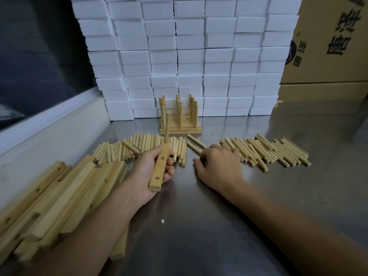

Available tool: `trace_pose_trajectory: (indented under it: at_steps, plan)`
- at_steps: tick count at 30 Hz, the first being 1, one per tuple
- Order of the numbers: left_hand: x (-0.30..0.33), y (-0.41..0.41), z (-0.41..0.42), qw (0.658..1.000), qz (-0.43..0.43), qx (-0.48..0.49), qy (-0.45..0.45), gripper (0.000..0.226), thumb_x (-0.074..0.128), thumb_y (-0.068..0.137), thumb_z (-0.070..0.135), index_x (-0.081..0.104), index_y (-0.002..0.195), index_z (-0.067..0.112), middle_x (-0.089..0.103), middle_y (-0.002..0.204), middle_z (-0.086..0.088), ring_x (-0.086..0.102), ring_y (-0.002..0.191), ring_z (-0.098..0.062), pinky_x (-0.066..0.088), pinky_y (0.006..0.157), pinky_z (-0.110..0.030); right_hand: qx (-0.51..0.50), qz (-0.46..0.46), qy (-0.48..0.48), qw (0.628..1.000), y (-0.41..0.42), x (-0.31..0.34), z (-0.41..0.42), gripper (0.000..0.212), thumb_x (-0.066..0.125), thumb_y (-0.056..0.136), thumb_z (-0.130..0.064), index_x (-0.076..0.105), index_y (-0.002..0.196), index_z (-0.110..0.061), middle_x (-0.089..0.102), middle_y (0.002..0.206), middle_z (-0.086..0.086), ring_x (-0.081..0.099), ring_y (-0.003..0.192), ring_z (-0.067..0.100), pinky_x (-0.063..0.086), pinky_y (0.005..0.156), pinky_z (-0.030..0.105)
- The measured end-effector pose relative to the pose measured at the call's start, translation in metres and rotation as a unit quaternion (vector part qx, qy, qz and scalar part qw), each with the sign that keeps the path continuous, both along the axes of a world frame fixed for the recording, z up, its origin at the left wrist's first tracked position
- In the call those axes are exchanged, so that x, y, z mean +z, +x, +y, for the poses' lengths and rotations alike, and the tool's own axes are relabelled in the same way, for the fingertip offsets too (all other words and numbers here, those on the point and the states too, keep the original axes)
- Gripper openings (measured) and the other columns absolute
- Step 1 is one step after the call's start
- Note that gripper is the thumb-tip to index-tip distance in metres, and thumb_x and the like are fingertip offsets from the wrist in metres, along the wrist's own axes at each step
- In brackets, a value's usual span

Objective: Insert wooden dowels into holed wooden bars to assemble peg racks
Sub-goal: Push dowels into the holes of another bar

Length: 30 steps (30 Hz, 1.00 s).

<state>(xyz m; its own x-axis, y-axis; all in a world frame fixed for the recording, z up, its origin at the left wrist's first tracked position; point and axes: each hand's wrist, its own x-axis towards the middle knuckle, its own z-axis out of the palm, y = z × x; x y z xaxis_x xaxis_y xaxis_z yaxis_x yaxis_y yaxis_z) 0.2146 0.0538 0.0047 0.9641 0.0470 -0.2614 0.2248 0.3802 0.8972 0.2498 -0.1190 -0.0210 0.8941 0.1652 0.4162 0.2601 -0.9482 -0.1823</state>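
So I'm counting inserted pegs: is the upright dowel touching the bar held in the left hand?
Touching. The head view shows the upright dowel seated in the far end hole of the bar gripped by the left hand; two nearer holes stay empty.

Two bare forearms, bare hands, no sleeves visible

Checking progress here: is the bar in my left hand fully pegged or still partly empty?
Partly empty. The bar in the left hand carries one upright dowel at its far end; two holes nearer you are open.
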Motion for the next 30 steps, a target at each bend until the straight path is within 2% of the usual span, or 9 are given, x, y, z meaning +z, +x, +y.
trace_pose_trajectory:
  at_steps: [4, 9, 14, 17, 19, 23, 27, 30]
  plan:
    - [0.0, -0.001, 0.001, 1.0, -0.002, -0.002, -0.002, 0.036, 0.043, 0.104, 0.031, 0.063, 0.106, 0.002, 0.058, 0.061, -0.004, 0.052, 0.044, -0.013, 0.038, 0.036, -0.02, -0.017, -0.014, 0.041, 0.999, -0.001, 0.002, -0.002, 0.025, 0.055, 0.093, -0.043, 0.064, 0.083, -0.022, 0.061, 0.083, -0.005, 0.058, 0.083, 0.018, 0.041, 0.087, 0.039]
    - [0.001, -0.003, 0.0, 1.0, -0.018, 0.011, -0.015, 0.034, 0.04, 0.1, 0.02, 0.063, 0.108, -0.003, 0.057, 0.061, -0.008, 0.05, 0.042, -0.017, 0.035, 0.035, -0.021, -0.012, 0.014, 0.048, 0.999, 0.002, 0.003, -0.001, 0.021, 0.058, 0.096, -0.038, 0.062, 0.107, -0.021, 0.065, 0.101, -0.001, 0.058, 0.099, 0.023, 0.041, 0.09, 0.04]
    - [0.001, -0.003, -0.001, 0.999, -0.02, 0.017, -0.02, 0.032, 0.039, 0.099, 0.017, 0.062, 0.107, -0.004, 0.059, 0.061, -0.009, 0.05, 0.043, -0.018, 0.035, 0.034, -0.021, -0.012, 0.015, 0.038, 0.999, 0.003, 0.0, -0.001, 0.018, 0.06, 0.093, -0.027, 0.057, 0.109, -0.018, 0.052, 0.107, 0.002, 0.048, 0.101, 0.023, 0.041, 0.088, 0.036]
    - [0.001, -0.003, -0.002, 0.999, -0.022, 0.03, -0.004, 0.03, 0.04, 0.103, 0.021, 0.062, 0.104, -0.001, 0.063, 0.061, -0.008, 0.05, 0.04, -0.017, 0.033, 0.032, -0.02, 0.014, -0.002, 0.086, 0.996, 0.002, 0.003, -0.001, 0.014, 0.056, 0.097, -0.019, 0.055, 0.111, -0.017, 0.053, 0.104, 0.001, 0.047, 0.094, 0.019, 0.043, 0.083, 0.032]
    - [0.002, -0.003, -0.002, 0.999, -0.02, 0.037, 0.009, 0.032, 0.04, 0.104, 0.023, 0.062, 0.105, 0.002, 0.066, 0.062, -0.007, 0.05, 0.038, -0.016, 0.031, 0.03, -0.018, 0.053, 0.002, 0.116, 0.992, -0.001, 0.007, -0.001, 0.019, 0.055, 0.096, -0.009, 0.056, 0.114, -0.015, 0.055, 0.105, 0.002, 0.048, 0.092, 0.018, 0.044, 0.081, 0.031]
    - [0.001, -0.003, -0.001, 0.999, -0.026, 0.042, 0.01, 0.031, 0.039, 0.102, 0.021, 0.063, 0.103, 0.001, 0.067, 0.064, -0.009, 0.049, 0.035, -0.018, 0.028, 0.029, -0.018, 0.133, 0.03, 0.117, 0.984, -0.007, 0.01, 0.0, 0.042, 0.056, 0.085, 0.007, 0.053, 0.124, -0.01, 0.049, 0.107, 0.002, 0.049, 0.087, 0.019, 0.046, 0.075, 0.032]
    - [0.0, -0.003, 0.001, 0.998, -0.037, 0.039, -0.02, 0.029, 0.034, 0.092, 0.008, 0.058, 0.106, -0.005, 0.064, 0.061, -0.013, 0.048, 0.037, -0.02, 0.029, 0.03, -0.019, 0.148, 0.021, 0.158, 0.976, -0.008, 0.009, -0.001, 0.038, 0.05, 0.089, 0.003, 0.05, 0.125, -0.01, 0.053, 0.104, 0.003, 0.048, 0.086, 0.018, 0.043, 0.072, 0.031]
    - [-0.001, -0.002, -0.003, 0.999, -0.031, 0.026, -0.014, 0.026, 0.035, 0.094, 0.003, 0.055, 0.111, -0.002, 0.07, 0.069, -0.015, 0.051, 0.04, -0.021, 0.032, 0.031, -0.019, 0.152, -0.052, 0.198, 0.967, -0.009, 0.008, -0.001, 0.018, 0.042, 0.103, -0.021, 0.055, 0.11, -0.011, 0.057, 0.091, 0.002, 0.051, 0.079, 0.018, 0.043, 0.07, 0.036]
